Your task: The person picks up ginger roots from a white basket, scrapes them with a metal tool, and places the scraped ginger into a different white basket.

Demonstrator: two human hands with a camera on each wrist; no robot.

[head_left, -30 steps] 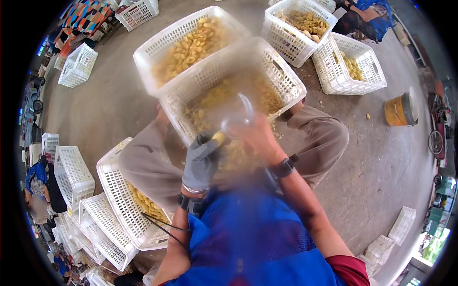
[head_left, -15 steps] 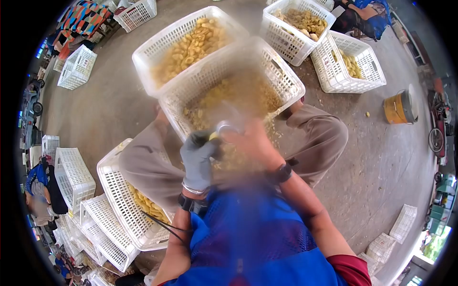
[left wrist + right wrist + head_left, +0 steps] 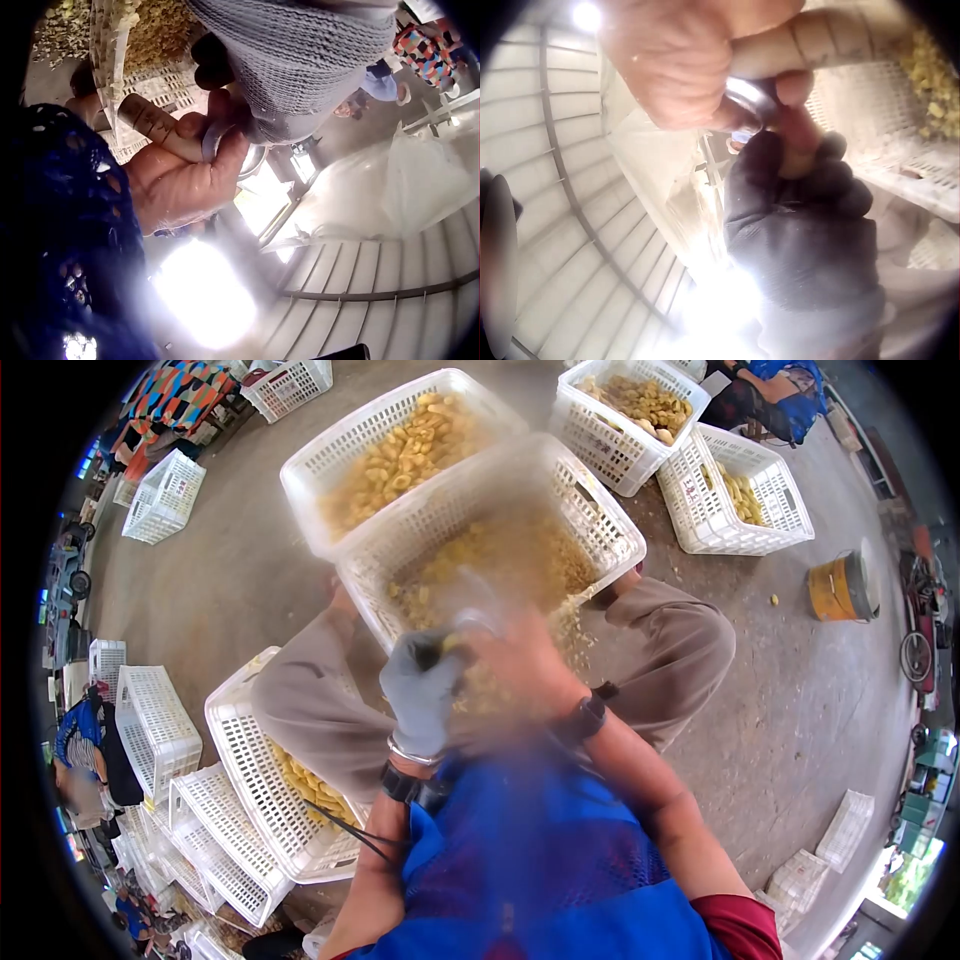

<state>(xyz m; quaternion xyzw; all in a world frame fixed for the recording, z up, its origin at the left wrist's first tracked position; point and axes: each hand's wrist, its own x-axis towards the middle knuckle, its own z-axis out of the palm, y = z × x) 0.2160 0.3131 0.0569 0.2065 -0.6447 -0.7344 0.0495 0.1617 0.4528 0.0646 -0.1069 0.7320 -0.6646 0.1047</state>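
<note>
My left hand (image 3: 420, 690), in a grey knitted glove with a dark palm, grips a small pale yellow piece of produce (image 3: 798, 165), mostly hidden by the fingers. My bare right hand (image 3: 528, 660) holds a curved metal blade (image 3: 747, 94) with a pale, ringed handle (image 3: 154, 121). Its fingertips meet the piece at the gloved fingers in the right wrist view. Both hands work over the near edge of a white crate (image 3: 372, 608) with yellow bits inside. A smudge blurs the blade and right hand in the head view.
Behind the near crate stands another white crate (image 3: 300, 485) of larger yellow pieces. A crate (image 3: 240, 760) of yellow pieces sits beside my left leg, near stacked crates (image 3: 225, 840). Two filled crates (image 3: 735, 540) and an orange bucket (image 3: 830, 590) are at right. Other people sit farther off.
The curved blade stood out above my right hand a second ago; now it is lower and blurred. The yellow piece, visible at my gloved fingertips before, is now mostly covered as the hands closed together.
</note>
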